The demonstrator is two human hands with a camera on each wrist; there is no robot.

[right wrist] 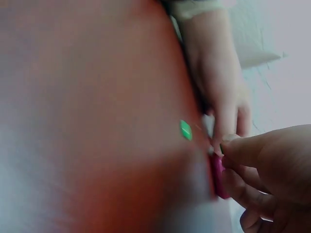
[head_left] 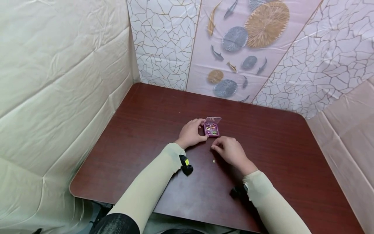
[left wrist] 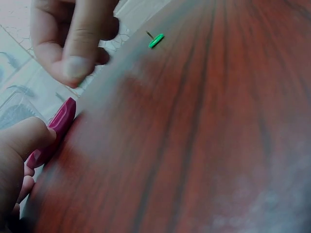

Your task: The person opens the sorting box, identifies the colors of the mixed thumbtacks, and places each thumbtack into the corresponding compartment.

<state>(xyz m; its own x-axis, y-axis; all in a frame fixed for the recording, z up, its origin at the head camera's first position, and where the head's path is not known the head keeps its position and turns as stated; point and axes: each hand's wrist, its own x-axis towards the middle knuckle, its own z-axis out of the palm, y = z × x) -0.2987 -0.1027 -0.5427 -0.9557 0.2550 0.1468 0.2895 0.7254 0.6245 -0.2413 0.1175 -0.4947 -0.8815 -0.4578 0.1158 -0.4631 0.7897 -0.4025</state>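
A small purple compartment box (head_left: 211, 136) stands on the table with its clear lid (head_left: 213, 120) raised; several tiny coloured pieces fill its sections. My left hand (head_left: 191, 133) grips the box's left side, thumb at the front and fingers behind. Just in front of the box, above the table, my right hand (head_left: 231, 151) has thumb and fingertips together. Its fingers seem to pinch a tiny dark piece (right wrist: 222, 148) in the right wrist view, mostly hidden. A green thumbtack (left wrist: 156, 41) lies on the table nearer me, its thin point tilted up in the left wrist view.
The brown wooden table (head_left: 140, 110) has rounded corners. Patterned cloth (head_left: 163, 42) hangs behind it, and cream cloth (head_left: 64, 81) drapes the left side. A dark wrist-worn device (head_left: 186, 165) sits on the left sleeve.
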